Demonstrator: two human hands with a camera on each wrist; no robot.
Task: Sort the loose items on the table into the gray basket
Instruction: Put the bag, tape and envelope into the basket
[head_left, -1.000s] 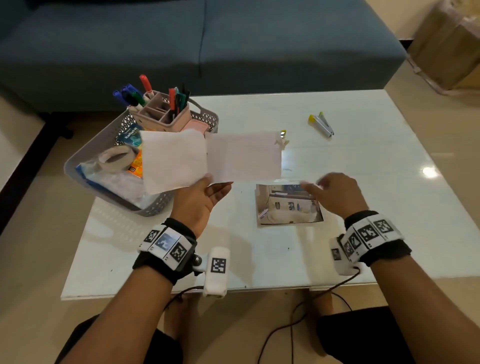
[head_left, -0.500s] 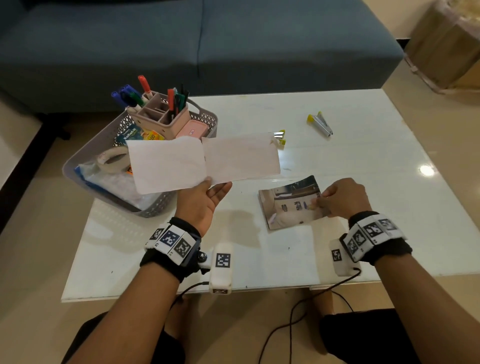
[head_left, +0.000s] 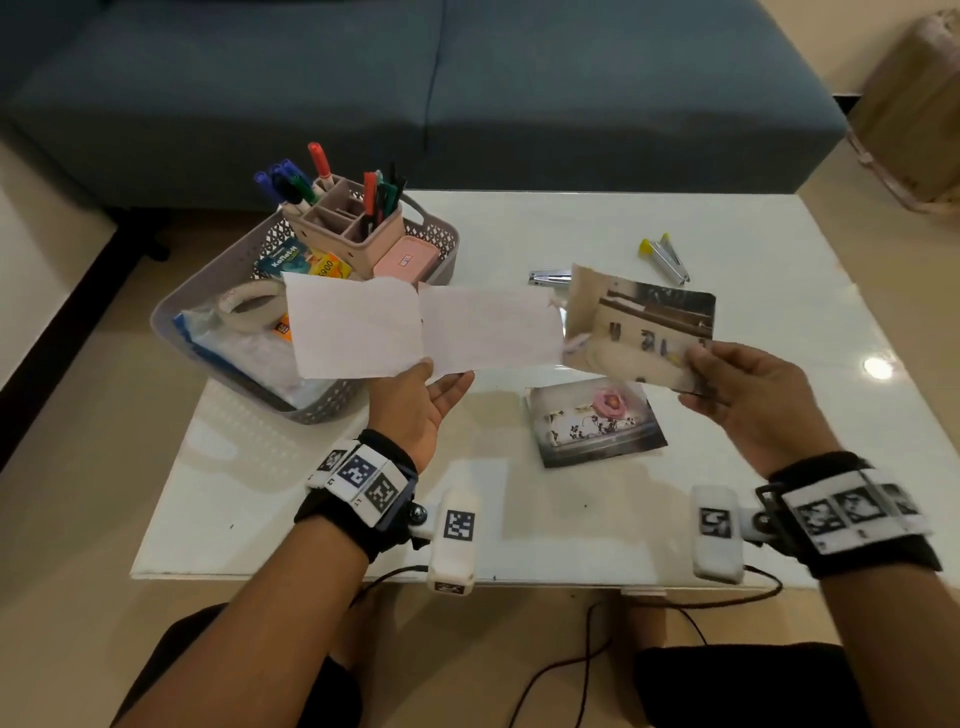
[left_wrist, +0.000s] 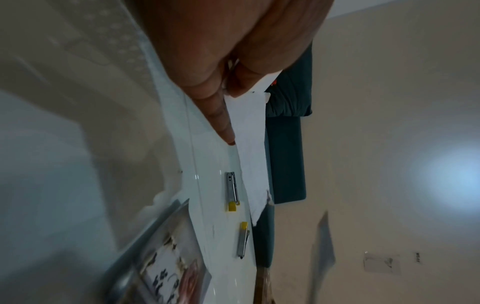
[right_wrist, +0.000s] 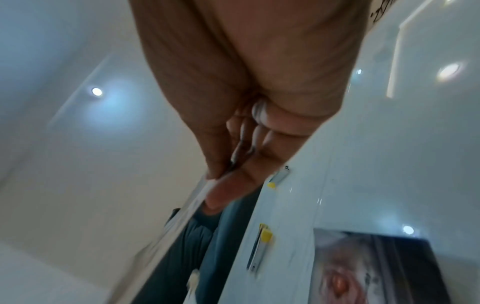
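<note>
My left hand (head_left: 426, 387) pinches two white sheets of paper (head_left: 415, 327) by their lower edge and holds them in the air, between me and the gray basket (head_left: 228, 260). In the left wrist view the paper (left_wrist: 252, 144) runs out from the fingers (left_wrist: 218, 115). My right hand (head_left: 727, 384) pinches a photo (head_left: 639, 325) by its right edge, lifted above the table next to the sheets. Another photo (head_left: 597, 421), showing a pink flower, lies flat on the white table (head_left: 571, 519). Two nail clippers with yellow tips (head_left: 665, 257) and one more clipper (head_left: 548, 278) lie farther back.
The basket holds a pen organiser (head_left: 343, 218) with markers, a pink box (head_left: 405, 257), a tape roll (head_left: 249, 304), small packets and a plastic bag. A blue sofa (head_left: 467, 88) stands behind the table. A cardboard box (head_left: 919, 114) sits on the floor at right.
My right hand pinched the top photo and lifted it off the table, up and to the right, uncovering the flower photo beneath. The left hand kept holding the sheets, shifting slightly.
</note>
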